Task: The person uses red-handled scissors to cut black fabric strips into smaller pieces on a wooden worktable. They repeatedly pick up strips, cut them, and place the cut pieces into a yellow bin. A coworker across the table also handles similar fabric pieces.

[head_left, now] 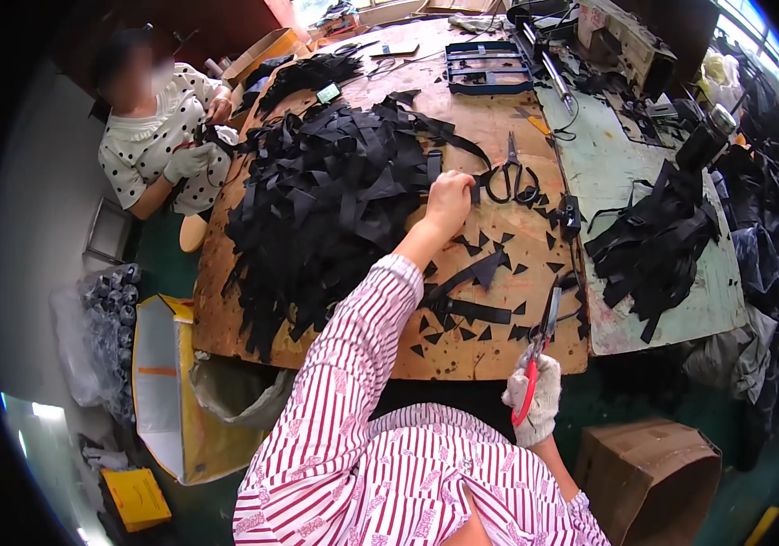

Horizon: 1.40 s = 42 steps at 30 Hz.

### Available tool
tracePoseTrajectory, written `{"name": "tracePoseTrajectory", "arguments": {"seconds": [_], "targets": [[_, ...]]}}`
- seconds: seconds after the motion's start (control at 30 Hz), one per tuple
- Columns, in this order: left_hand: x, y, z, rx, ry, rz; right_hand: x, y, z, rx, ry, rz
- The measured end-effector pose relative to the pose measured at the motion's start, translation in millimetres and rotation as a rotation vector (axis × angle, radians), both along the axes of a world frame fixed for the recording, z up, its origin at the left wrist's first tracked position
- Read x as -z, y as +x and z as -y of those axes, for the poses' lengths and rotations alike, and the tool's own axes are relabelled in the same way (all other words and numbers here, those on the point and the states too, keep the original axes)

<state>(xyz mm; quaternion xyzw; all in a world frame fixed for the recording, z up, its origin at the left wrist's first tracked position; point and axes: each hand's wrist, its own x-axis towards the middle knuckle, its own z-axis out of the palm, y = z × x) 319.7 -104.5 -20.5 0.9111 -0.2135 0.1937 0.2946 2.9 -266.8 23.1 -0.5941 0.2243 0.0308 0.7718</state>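
My bare left hand [450, 202] is closed at the right edge of a big heap of black fabric strips [326, 182], with its fingertips pinching a black strip [475, 188]. My gloved right hand [535, 397] grips red-handled scissors [530, 387] at the table's front edge, blades pointing away from me. Black-handled scissors [511, 175] lie just right of my left hand, with their tips pointing to the far side. Between my hands are small black triangular offcuts [467, 334] and a few loose strips [480, 312].
A smaller pile of black strips [658, 241] lies on the pale green board [608, 314] at right. A dark blue tray [490, 68] stands at the back. Across at left, a person in a dotted top [139, 141] handles something dark. Below right is a cardboard box [644, 469].
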Motion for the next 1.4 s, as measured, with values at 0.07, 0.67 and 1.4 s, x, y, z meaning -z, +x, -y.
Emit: {"name": "tracePoseTrajectory", "arguments": {"seconds": [0.07, 0.67, 1.4], "targets": [[-2, 12, 12, -0.089, 0.247, -0.106, 5, -2, 4, 0.004, -0.023, -0.04], [-151, -46, -73, 0.571, -1.308, -0.757, 4, 1, 0, -0.036, 0.017, 0.061], [-85, -230, -81, 0.182, -1.235, -0.835, -23, -30, -29, -0.425, -0.587, 0.221]]}}
